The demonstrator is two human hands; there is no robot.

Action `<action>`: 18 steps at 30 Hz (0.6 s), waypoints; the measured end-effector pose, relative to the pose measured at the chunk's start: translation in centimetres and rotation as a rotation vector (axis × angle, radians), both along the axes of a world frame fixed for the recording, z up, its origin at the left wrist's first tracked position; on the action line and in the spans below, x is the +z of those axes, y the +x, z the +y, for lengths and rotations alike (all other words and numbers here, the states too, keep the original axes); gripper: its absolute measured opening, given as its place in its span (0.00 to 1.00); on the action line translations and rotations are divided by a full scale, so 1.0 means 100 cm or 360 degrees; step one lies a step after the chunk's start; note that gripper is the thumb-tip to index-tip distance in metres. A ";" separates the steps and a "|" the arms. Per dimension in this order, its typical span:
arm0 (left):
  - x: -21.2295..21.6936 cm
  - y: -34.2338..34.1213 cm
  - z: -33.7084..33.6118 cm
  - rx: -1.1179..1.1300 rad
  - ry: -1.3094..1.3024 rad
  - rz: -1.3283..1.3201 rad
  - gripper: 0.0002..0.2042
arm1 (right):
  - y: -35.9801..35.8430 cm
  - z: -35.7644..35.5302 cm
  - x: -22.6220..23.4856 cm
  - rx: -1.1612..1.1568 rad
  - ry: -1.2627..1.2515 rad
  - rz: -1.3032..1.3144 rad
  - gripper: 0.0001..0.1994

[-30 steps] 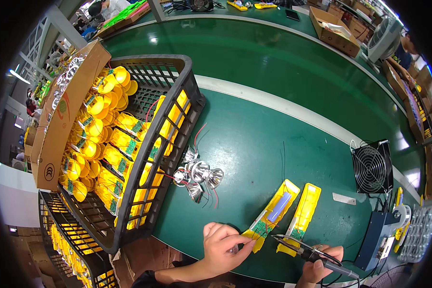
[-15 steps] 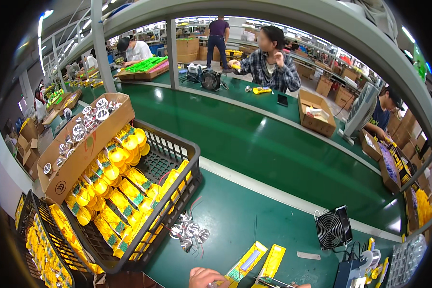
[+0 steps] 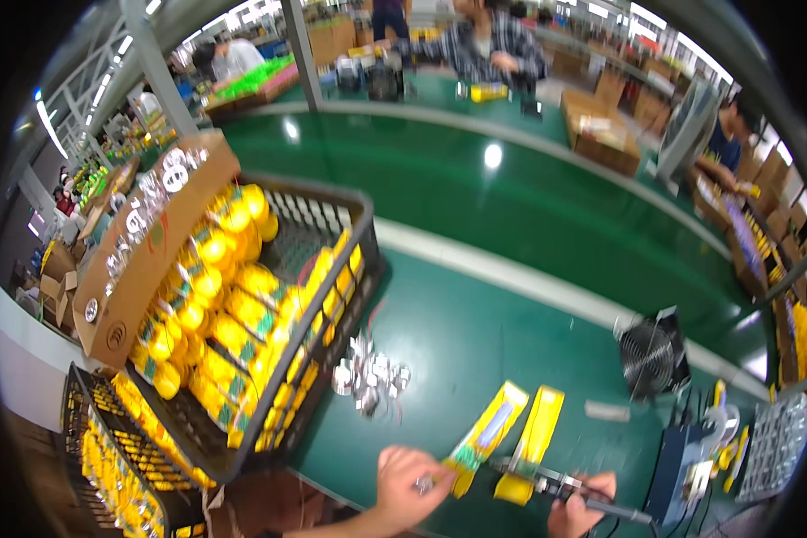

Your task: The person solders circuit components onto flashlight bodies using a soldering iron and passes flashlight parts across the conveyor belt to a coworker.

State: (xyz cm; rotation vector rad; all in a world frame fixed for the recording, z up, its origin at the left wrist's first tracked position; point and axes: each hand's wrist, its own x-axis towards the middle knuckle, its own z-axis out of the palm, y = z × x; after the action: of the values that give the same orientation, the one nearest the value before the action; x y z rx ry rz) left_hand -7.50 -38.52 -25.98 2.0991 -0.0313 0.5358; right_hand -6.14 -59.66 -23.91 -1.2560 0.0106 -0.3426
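My left hand (image 3: 406, 489) is closed, with a small shiny piece, blurred, at its fingertips. It is beside the lower end of a yellow housing (image 3: 509, 401) that carries a green circuit board (image 3: 465, 455) and a pale purple cell (image 3: 493, 428). A second yellow shell (image 3: 542, 426) lies to its right. My right hand (image 3: 583, 508) grips a slim, dark soldering iron (image 3: 560, 485); its metal end points left, over the lower part of that shell. Silver reflectors with thin wires (image 3: 372, 377) lie in a pile left of the housings.
A black crate (image 3: 365, 211) of yellow housings stands left, with a cardboard box of reflectors (image 3: 213, 166) on it. A small fan (image 3: 652, 357), metal strip (image 3: 607, 411) and blue soldering station (image 3: 677, 471) are right. Beyond the green conveyor (image 3: 475, 170) a person in a plaid shirt (image 3: 453, 54) works.
The view has tilted down and blurred, so the bench sits higher and both hands show more fully. The soldering iron in my right hand has come into plain sight.
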 end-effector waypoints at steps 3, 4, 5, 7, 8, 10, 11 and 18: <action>-0.004 0.003 -0.001 0.0032 -0.0023 0.0015 0.08 | 0.007 0.009 -0.002 -0.0039 -0.0148 -0.0074 0.19; -0.006 0.005 -0.002 0.0035 -0.0030 0.0047 0.08 | 0.008 0.012 -0.007 -0.0073 -0.0181 -0.0050 0.20; -0.006 0.004 -0.001 0.0017 -0.0012 0.0046 0.08 | 0.006 0.015 -0.012 -0.0112 -0.0211 -0.0027 0.21; -0.009 0.004 -0.001 -0.0008 0.0009 0.0049 0.09 | 0.006 0.015 -0.016 -0.0092 -0.0224 0.0027 0.21; -0.009 0.002 -0.001 -0.0005 0.0010 0.0072 0.09 | 0.003 0.016 -0.018 -0.0070 -0.0228 0.0056 0.21; -0.007 0.001 0.001 -0.0029 0.0028 0.0073 0.09 | -0.001 0.017 -0.020 -0.0056 -0.0227 0.0096 0.21; -0.008 -0.001 0.000 -0.0031 0.0019 0.0059 0.09 | -0.003 0.017 -0.020 -0.0023 -0.0230 0.0117 0.21; -0.007 -0.004 0.000 -0.0024 0.0026 0.0122 0.09 | -0.010 0.013 -0.023 0.0044 -0.0283 0.0190 0.22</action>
State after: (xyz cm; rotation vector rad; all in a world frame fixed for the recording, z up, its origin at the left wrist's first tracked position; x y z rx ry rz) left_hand -7.92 -38.51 -26.71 2.1319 -0.0075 0.4474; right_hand -7.18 -58.31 -26.20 -1.4503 0.0662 -0.2484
